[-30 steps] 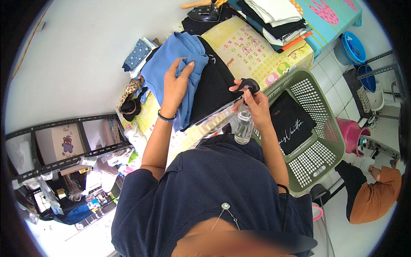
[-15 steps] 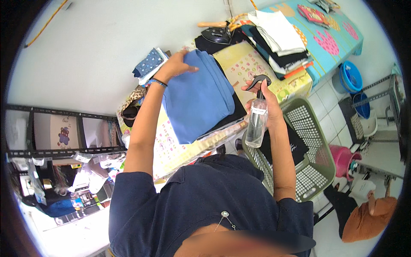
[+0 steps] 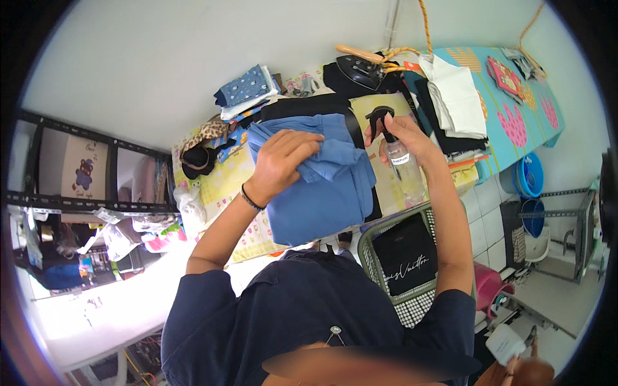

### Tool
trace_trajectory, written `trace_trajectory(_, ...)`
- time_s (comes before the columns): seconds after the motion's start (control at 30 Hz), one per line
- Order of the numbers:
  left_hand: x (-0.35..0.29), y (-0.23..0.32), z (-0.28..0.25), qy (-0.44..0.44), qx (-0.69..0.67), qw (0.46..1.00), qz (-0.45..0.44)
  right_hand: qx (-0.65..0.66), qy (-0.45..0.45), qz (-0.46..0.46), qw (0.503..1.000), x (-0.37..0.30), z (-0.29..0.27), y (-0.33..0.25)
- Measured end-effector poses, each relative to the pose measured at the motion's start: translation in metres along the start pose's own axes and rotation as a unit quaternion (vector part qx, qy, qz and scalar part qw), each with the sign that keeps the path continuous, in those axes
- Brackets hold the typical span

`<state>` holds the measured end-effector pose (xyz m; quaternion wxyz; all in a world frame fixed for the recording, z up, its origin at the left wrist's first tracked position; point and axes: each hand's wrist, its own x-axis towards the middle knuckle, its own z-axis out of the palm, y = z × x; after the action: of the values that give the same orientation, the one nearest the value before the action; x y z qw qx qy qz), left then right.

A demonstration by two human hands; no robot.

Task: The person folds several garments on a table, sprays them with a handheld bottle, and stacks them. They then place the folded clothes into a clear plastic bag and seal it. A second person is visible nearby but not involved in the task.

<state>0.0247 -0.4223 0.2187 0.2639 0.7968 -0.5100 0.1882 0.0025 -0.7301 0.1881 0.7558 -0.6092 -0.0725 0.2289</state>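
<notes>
A blue folded cloth garment (image 3: 315, 215) lies on the patterned table cover in front of me, its upper part rumpled. My left hand (image 3: 283, 161) is closed on that rumpled part, fingers curled over a gathered edge. Raised beside the garment's right side, my right hand (image 3: 413, 139) grips a clear spray bottle (image 3: 405, 172) with a black trigger head. The bottle has a white label and tilts a little. Black cloth (image 3: 302, 107) shows beyond and beside the blue garment.
A black iron (image 3: 359, 71) with a wooden handle rests at the back. To its right is a clothes stack topped with white cloth (image 3: 457, 96); small folded clothes (image 3: 244, 87) lie back left. A green basket (image 3: 367, 257) holding black clothing stands near right. Another person (image 3: 531, 373) appears lower right.
My left hand has come nearer and gathered the garment's upper part, which lay smooth before. The spray bottle is still in my right hand. The whole view has shifted.
</notes>
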Motion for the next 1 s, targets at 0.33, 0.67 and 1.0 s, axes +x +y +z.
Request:
trace_trajectory(0.33,-0.005,0.01,-0.02,0.037,-0.01,0.999,0.002,0.031,-0.159,0.004,0.987,0.074,0.001,-0.012)
trace_trajectory(0.67,0.026,0.002,-0.005,0.104,0.113,0.978,-0.138,0.02,-0.01,-0.034,0.999,0.018,-0.024,0.018)
trace_trajectory(1.0,0.026,-0.075,0.06,-0.174,-0.211,0.953,-0.129,0.034,0.186,-0.044,0.981,-0.084,0.094,0.046)
